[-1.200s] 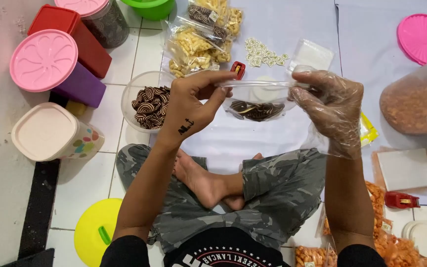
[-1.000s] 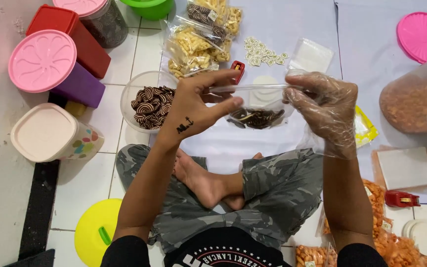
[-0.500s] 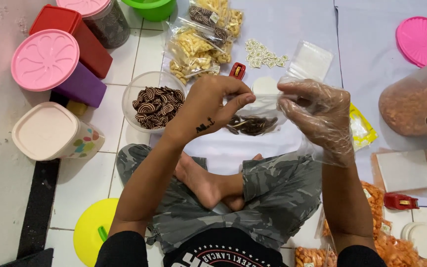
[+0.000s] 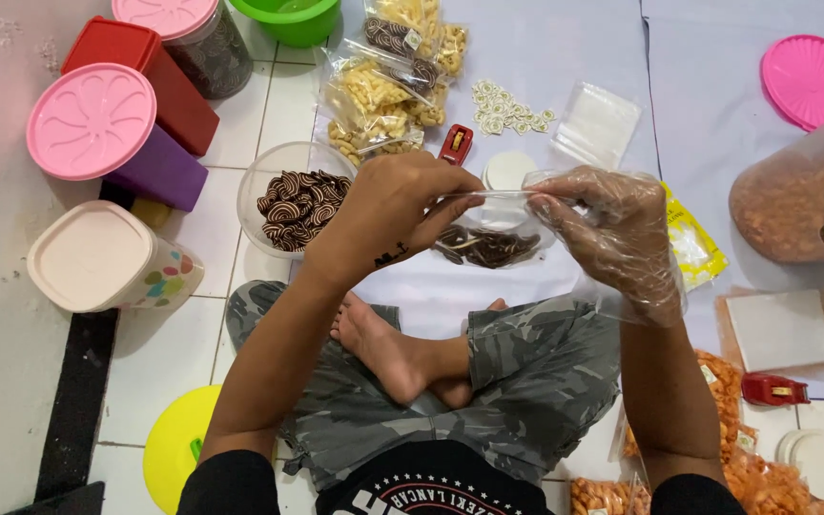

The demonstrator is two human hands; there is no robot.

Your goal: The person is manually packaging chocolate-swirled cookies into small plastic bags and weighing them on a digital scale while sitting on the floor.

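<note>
Bare left hand: grip pinched on top edge of small clear plastic bag of dark striped biscuits. Right hand, in loose clear plastic glove, grip clamped on same top edge, opposite end. Bag hangs between hands, above pale sheet on floor, over crossed legs. Just left: clear round bowl of same striped biscuits. Behind bag: small red stapler, white round lid. Far left: cream square container with dotted side.
</note>
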